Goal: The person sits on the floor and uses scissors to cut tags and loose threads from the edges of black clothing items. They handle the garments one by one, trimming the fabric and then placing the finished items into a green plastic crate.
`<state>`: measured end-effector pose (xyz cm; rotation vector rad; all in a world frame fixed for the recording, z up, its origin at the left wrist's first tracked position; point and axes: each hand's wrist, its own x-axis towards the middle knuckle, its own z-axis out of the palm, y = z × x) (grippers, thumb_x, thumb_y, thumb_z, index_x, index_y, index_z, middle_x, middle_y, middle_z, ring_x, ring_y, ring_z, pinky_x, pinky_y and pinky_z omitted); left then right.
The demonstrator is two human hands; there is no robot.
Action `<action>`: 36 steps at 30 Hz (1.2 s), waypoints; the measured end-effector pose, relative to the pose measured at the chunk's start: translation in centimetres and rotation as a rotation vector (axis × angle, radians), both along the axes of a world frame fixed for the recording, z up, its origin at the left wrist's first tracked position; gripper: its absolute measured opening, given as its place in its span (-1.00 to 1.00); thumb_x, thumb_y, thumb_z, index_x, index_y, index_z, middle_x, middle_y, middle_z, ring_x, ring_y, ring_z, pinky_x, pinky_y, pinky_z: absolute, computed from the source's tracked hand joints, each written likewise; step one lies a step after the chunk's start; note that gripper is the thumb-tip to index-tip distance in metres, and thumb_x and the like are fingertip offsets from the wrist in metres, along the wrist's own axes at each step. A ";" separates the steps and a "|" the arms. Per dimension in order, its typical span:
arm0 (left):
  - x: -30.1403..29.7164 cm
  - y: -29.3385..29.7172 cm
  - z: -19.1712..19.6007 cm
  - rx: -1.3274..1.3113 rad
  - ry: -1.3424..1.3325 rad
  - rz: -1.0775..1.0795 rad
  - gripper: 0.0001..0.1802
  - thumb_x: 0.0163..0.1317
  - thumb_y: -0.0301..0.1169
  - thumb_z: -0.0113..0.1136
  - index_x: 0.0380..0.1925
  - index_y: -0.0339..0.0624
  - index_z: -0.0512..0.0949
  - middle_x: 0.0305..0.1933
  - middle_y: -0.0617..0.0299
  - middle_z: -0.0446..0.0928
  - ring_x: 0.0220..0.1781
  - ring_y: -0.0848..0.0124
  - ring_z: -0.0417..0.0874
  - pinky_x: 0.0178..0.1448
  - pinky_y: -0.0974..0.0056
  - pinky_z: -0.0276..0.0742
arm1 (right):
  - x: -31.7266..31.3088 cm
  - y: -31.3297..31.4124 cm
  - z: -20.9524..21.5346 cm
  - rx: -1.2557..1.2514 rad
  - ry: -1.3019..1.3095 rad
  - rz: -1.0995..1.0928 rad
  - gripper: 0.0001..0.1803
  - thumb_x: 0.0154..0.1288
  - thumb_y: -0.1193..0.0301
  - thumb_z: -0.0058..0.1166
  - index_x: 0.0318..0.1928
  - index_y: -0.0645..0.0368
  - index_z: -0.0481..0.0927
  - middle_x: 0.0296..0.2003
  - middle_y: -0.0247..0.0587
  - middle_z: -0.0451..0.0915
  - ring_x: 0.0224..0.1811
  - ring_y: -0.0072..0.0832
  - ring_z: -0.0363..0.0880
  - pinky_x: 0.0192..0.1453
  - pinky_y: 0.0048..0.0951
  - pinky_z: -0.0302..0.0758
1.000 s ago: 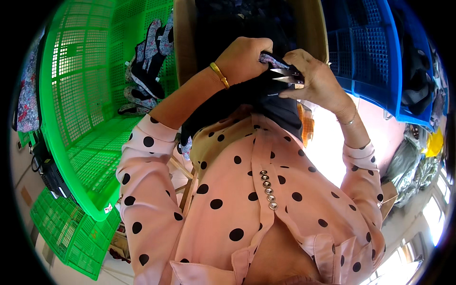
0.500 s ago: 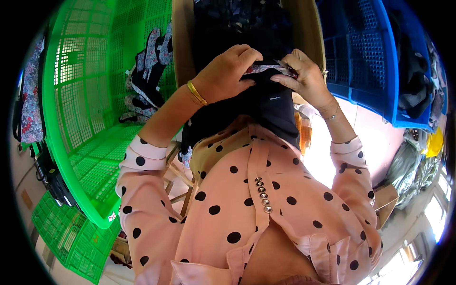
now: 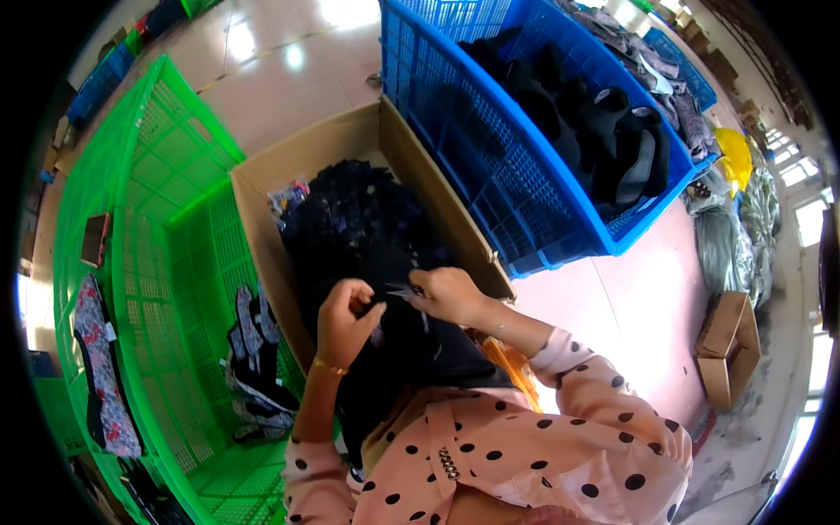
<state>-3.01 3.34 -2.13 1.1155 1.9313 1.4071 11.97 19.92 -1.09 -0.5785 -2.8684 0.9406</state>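
My left hand (image 3: 344, 325) is closed, thumb against curled fingers, at a black fabric piece (image 3: 422, 346) that drapes over my lap. The exact spot it pinches is dark and hard to make out. Opposite it, my right hand (image 3: 452, 296) grips small metal thread snips (image 3: 402, 290), whose blades point toward the left fingertips. Both hands are over the near end of a cardboard box (image 3: 256, 214), which holds a heap of dark, patterned cloth pieces (image 3: 359, 210).
Left of the box stands a green plastic crate (image 3: 188, 219) with floral-and-black pieces (image 3: 254, 341) inside. A phone (image 3: 95, 240) and a floral piece (image 3: 105, 367) rest along its left side. At right, a blue crate (image 3: 525, 201) contains black cup-shaped pieces (image 3: 604, 114). An open carton (image 3: 729, 350) sits farther right.
My view has swung up and outward, showing more of the box and crates. The floral-edged part no longer spans both hands; the snips now show in my right hand.
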 end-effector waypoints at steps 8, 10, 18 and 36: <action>-4.0 -7.3 -2.8 0.167 -0.424 0.579 -0.88 0.27 -0.45 0.22 -0.21 -0.17 0.53 -0.41 0.35 0.48 -0.42 0.59 0.46 -0.33 0.47 0.44 | -1.6 17.0 10.9 -0.332 0.816 -0.546 -0.74 0.44 0.18 -0.12 -0.42 -0.06 0.42 -0.62 -0.54 0.30 -0.64 -0.71 0.18 -0.59 -0.57 0.10; -5.5 -11.4 -5.7 0.298 -0.534 0.804 -0.87 0.27 -0.43 0.23 -0.20 -0.17 0.55 -0.41 0.33 0.50 -0.41 0.55 0.49 -0.36 0.44 0.46 | -1.2 19.4 10.3 -0.746 1.006 -0.591 -0.70 0.54 0.13 -0.19 -0.28 0.02 0.41 -0.49 -0.37 0.45 -0.64 -0.70 0.19 -0.60 -0.67 0.19; -5.0 -27.5 -28.2 -0.176 -0.738 1.169 -0.87 0.19 -0.37 0.25 -0.28 -0.13 0.61 -0.51 0.32 0.53 -0.57 0.47 0.49 -0.48 0.36 0.42 | -2.0 0.4 -0.6 -0.819 0.008 -0.412 -0.49 0.45 -0.11 -0.15 -0.09 0.09 0.52 -0.61 -0.52 0.30 -0.70 -0.76 0.12 -0.64 -0.68 0.04; 1.2 -22.7 -40.1 -1.119 -0.340 0.389 -0.32 0.15 -0.14 0.31 0.22 -0.23 0.37 0.20 -0.09 0.44 0.08 0.16 0.57 0.08 0.15 0.52 | -0.9 -5.4 -3.4 -0.512 0.045 -0.423 -0.69 0.29 0.23 0.21 -0.20 0.25 0.54 -0.50 -0.16 0.50 -0.45 -0.48 0.45 -0.30 -0.42 0.47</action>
